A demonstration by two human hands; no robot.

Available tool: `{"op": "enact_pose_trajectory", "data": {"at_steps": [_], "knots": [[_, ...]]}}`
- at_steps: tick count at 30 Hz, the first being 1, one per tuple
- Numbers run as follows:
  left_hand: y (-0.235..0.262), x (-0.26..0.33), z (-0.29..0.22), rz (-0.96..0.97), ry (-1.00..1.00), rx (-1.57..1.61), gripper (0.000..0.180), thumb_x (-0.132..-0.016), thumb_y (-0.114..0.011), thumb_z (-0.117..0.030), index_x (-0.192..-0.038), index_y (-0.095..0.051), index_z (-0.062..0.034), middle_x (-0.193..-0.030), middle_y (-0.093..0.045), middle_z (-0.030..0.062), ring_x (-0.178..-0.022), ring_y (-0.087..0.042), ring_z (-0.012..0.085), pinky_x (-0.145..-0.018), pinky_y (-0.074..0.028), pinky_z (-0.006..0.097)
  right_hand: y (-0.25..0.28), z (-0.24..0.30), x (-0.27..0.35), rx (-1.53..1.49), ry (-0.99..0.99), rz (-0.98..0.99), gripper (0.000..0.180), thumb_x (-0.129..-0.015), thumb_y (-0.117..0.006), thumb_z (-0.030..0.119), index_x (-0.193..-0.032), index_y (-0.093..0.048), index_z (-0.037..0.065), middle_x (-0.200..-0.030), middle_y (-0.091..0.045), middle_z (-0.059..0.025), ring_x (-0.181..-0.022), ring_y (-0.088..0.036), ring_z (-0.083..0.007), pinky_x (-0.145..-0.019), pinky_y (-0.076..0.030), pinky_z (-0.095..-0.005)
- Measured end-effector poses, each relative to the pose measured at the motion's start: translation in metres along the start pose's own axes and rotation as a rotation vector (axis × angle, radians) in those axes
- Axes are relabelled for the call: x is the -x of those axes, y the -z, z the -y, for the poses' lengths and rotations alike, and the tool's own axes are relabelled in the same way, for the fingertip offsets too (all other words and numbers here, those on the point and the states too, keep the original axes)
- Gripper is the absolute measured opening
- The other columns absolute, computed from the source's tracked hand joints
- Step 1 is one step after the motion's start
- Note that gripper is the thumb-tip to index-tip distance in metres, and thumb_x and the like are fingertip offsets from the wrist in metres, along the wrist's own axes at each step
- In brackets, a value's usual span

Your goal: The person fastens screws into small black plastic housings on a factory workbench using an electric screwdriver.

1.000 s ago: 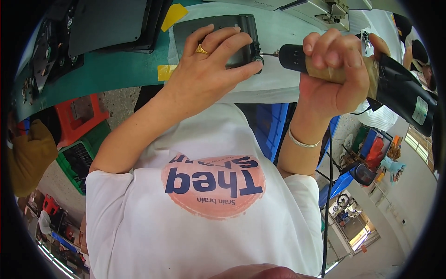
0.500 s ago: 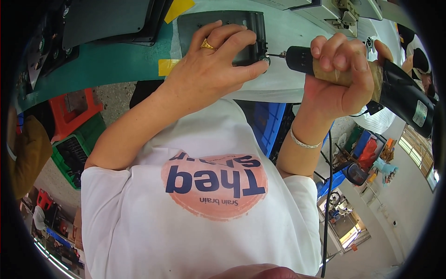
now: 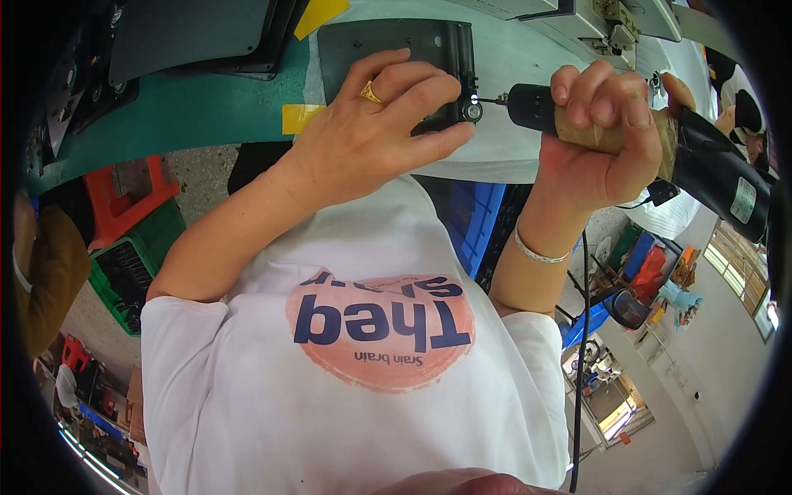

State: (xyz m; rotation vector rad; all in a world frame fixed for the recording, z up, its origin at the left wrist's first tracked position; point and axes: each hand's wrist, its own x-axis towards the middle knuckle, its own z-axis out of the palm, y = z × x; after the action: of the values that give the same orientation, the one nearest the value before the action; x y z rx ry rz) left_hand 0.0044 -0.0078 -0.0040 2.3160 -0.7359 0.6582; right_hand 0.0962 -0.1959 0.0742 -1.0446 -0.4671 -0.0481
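Observation:
My left hand (image 3: 375,136), with a gold ring, lies over a dark flat panel (image 3: 359,41) on the table, its fingers bent and holding the panel down. The thumb tip sits just below a small round metal fitting (image 3: 472,111) at the panel's near right corner. My right hand (image 3: 610,132) is wrapped round an electric screwdriver (image 3: 532,107), a black tool with a tan taped grip. Held sideways, it points its thin bit left at the panel's corner, by the fitting. Whether the bit touches a screw is too small to tell.
Black panels (image 3: 190,33) are stacked on the green table mat (image 3: 198,115) at the far left. Yellow tape (image 3: 301,118) lies beside the held panel. A white machine (image 3: 577,21) stands at the far right. A black cable (image 3: 580,371) hangs at my right.
My left thumb and fingers have shifted slightly nearer, uncovering more of the round fitting. The screwdriver stays almost in place, its bit at the same corner.

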Motion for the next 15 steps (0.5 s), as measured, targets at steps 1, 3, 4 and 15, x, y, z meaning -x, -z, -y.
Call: {"op": "enact_pose_trajectory", "data": {"at_steps": [1,3,4,15], "knots": [[0.0002,-0.0007,-0.0004,0.005,-0.005,-0.021,0.045,-0.066,-0.074,-0.012,-0.110,-0.076,-0.0211,-0.117,-0.055,0.0066,-0.114,-0.053,0.0262,-0.104,-0.046,0.047,-0.0010,0.0012,-0.0007,0.019,0.012,0.030,0.047,-0.093,-0.054,0.006,-0.135,-0.033,0.007,-0.069,-0.056,-0.0090,-0.054,-0.054,-0.0207,-0.058,-0.052,-0.0427],[-0.0004,-0.0008,-0.0003,0.010,0.003,-0.039,0.045,-0.066,-0.074,-0.012,-0.111,-0.076,-0.0211,-0.118,-0.054,0.0067,-0.114,-0.053,0.0265,-0.103,-0.047,0.047,-0.0018,0.0024,-0.0008,0.037,0.022,0.061,0.047,-0.093,-0.053,0.007,-0.135,-0.032,0.007,-0.069,-0.055,-0.0088,-0.054,-0.054,-0.0205,-0.058,-0.052,-0.0427],[-0.0007,-0.0008,-0.0002,0.017,0.008,-0.057,0.046,-0.066,-0.074,-0.012,-0.111,-0.076,-0.0210,-0.118,-0.054,0.0068,-0.114,-0.053,0.0268,-0.103,-0.047,0.047,-0.0018,0.0026,-0.0005,0.040,0.018,0.053,0.047,-0.093,-0.053,0.007,-0.136,-0.032,0.008,-0.070,-0.055,-0.0086,-0.055,-0.053,-0.0202,-0.058,-0.051,-0.0426],[-0.0006,0.0001,0.0010,0.012,0.022,-0.013,0.048,-0.064,-0.076,-0.010,-0.111,-0.075,-0.0197,-0.120,-0.054,0.0070,-0.114,-0.052,0.0304,-0.101,-0.048,0.044,0.0017,0.0021,0.0019,0.023,0.000,-0.002,0.046,-0.095,-0.049,0.008,-0.138,-0.033,0.010,-0.072,-0.054,-0.0077,-0.056,-0.053,-0.0201,-0.059,-0.050,-0.0432]]}}
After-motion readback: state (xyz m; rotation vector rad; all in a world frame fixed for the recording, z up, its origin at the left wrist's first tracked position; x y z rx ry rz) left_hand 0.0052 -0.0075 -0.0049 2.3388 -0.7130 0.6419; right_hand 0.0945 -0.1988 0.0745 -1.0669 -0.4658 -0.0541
